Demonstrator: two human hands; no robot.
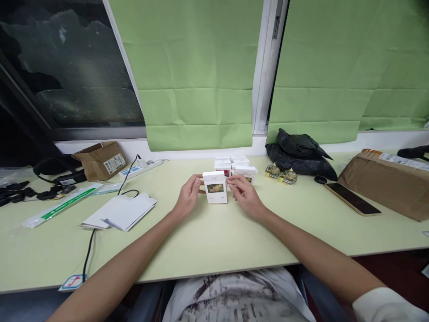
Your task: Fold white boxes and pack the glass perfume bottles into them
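A small white box [215,188] with a picture on its front stands upright on the pale green table [214,241]. My left hand [188,195] grips its left side with curled fingers. My right hand [244,194] holds its right side, fingers bent at the upper corner. Just behind it sit several more small white boxes [238,167], stacked and lined up. Two small gold ornaments [280,174] rest to the right of that group.
A stack of white sheets [121,211] and a black cable lie at left, with a power strip [138,169] and an open brown carton [100,159] behind. At right are a black bag [301,154], a phone [351,198] and a brown parcel [389,181].
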